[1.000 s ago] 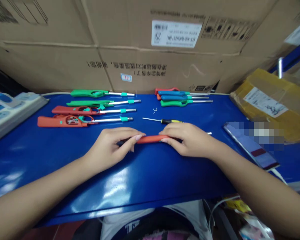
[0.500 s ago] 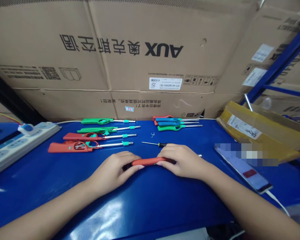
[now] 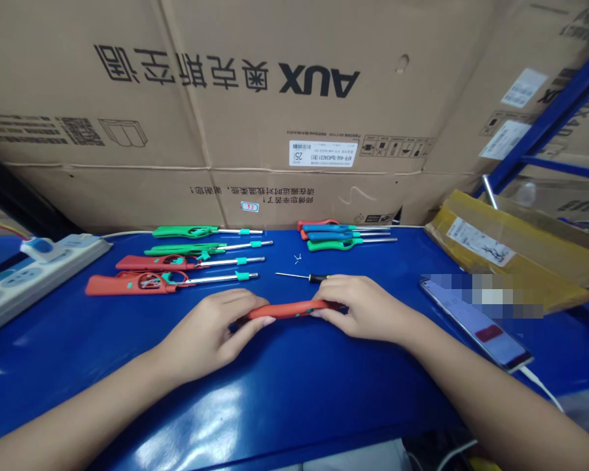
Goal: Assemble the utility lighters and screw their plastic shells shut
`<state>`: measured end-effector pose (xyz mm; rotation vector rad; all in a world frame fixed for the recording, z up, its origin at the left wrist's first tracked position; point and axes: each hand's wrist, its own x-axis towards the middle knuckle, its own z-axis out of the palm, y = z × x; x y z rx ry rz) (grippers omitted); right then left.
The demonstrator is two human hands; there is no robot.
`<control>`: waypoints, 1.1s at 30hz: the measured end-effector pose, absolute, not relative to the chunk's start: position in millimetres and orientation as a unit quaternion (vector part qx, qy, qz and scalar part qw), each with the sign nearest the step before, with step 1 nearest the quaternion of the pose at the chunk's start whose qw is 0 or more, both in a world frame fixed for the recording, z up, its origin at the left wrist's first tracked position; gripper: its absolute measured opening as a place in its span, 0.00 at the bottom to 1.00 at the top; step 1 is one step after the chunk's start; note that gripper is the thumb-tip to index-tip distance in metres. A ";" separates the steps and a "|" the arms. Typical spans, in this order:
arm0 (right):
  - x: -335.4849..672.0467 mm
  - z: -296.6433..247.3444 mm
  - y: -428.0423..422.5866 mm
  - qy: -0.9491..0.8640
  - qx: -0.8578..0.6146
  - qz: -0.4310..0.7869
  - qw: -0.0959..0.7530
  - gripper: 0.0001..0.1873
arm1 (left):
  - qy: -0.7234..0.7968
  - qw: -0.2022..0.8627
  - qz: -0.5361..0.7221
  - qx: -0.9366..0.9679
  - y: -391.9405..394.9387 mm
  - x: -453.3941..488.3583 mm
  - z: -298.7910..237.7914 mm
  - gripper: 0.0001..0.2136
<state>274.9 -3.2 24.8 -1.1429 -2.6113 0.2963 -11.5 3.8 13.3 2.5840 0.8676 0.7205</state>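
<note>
Both my hands grip one red long-nosed lighter (image 3: 292,308) that lies level just above the blue table (image 3: 294,392). My left hand (image 3: 213,330) is curled around its left end, thumb on top. My right hand (image 3: 360,307) closes over its right end, hiding the metal nose. Just behind my right hand lies a small screwdriver (image 3: 299,277) with a black and yellow handle.
Several opened red and green lighters (image 3: 177,265) lie in a row at the back left; a stack of blue, red and green lighters (image 3: 341,235) lies at the back middle. A power strip (image 3: 29,268) sits left, a phone (image 3: 476,320) and yellow parcel (image 3: 515,255) right. Cardboard boxes (image 3: 275,111) wall the back.
The view has tilted up, showing more of the boxes. Both hands keep hold of the red lighter, which has lifted slightly and turned a little in them.
</note>
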 end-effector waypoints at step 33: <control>258.4 16.3 -14.4 -0.889 -0.419 0.168 0.078 0.11 | 0.315 0.226 0.119 0.914 0.4 -5.9 11.8 0.14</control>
